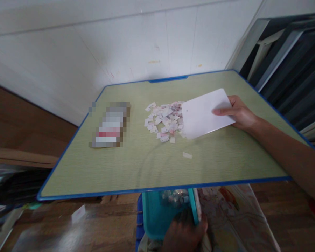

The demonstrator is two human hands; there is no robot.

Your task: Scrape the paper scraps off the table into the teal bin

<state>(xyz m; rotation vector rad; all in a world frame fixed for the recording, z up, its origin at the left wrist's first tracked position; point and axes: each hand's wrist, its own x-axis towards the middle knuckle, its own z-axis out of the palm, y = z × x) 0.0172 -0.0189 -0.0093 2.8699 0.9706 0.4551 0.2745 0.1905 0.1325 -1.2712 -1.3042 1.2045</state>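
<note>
My right hand [240,113] grips a flat white card [206,113] with rounded corners and a small hole, thumb on top and fingers underneath. The card is tilted over the right side of a pile of small paper pieces [165,119] on the green table [120,171]. Under the table's front edge, my left hand [185,227] is at a teal plastic tray [156,217]. Its fingers reach inside and its thumb lies outside the right rim. Small, shiny, clear-looking pieces [175,197] lie in the tray, their kind unclear.
A blurred-out rectangular object [110,124] lies on the table's left side. One loose paper strip [187,155] sits in front of the pile. Behind is a white wall [136,45]; dark panels [294,59] lean at the right. A patterned sheet [225,217] covers the floor beside the tray.
</note>
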